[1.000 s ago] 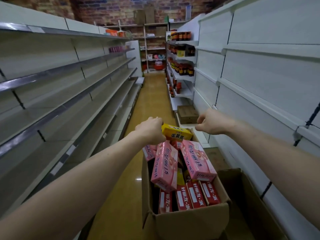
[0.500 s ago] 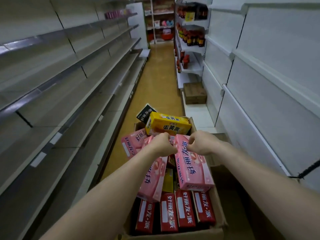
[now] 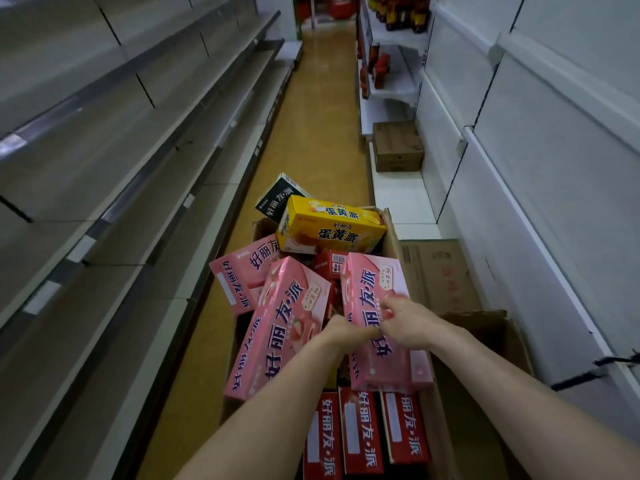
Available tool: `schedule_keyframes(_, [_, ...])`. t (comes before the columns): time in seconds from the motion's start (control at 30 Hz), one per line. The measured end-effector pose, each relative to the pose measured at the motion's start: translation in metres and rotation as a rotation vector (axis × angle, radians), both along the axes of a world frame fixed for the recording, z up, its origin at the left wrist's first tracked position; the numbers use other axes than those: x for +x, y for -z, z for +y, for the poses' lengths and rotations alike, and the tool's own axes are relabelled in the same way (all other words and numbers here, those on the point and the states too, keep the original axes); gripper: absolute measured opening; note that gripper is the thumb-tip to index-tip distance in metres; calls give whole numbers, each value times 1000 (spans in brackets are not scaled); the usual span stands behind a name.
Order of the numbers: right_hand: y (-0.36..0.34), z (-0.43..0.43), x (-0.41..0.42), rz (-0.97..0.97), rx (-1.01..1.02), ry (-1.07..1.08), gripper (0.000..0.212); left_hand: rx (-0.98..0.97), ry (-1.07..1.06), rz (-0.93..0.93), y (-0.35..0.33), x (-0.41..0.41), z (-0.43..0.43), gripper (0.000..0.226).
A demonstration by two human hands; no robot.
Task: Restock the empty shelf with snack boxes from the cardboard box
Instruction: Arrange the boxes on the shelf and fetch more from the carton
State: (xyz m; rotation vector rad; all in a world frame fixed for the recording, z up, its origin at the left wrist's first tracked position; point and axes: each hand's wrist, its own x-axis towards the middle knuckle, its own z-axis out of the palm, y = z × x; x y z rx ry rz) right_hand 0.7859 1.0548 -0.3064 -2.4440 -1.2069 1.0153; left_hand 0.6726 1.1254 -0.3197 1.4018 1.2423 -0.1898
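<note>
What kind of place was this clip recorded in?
Most likely a shop aisle under restocking. Long tiered shelves with blank price-tag strips line the left side, bottled goods fill racks farther down on the right, and an open cardboard box packed with snack boxes sits on the floor.

The yellow box (image 3: 330, 225) beyond the hands says "蛋黄派". The pink box (image 3: 277, 330) left of the hands says "好丽友·派", like the red boxes (image 3: 362, 431) below them.

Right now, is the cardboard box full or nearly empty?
Full. The cardboard box is heaped past its rim: pink snack boxes and a yellow box lie on top.
</note>
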Motion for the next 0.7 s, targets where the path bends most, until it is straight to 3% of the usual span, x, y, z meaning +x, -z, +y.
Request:
schedule_keyframes(0.2, [8,2,2,-21,9,-38,31,-141,-134,-63,21,0,-13,51])
schedule_keyframes(0.43, [-1,7,3,18,26,-10,30,-217,-219,-117,6,-9,0,70])
schedule_keyframes(0.7, [-23,22,0,37,168,256,51,-332,-181,-167,-39,-52,30,27])
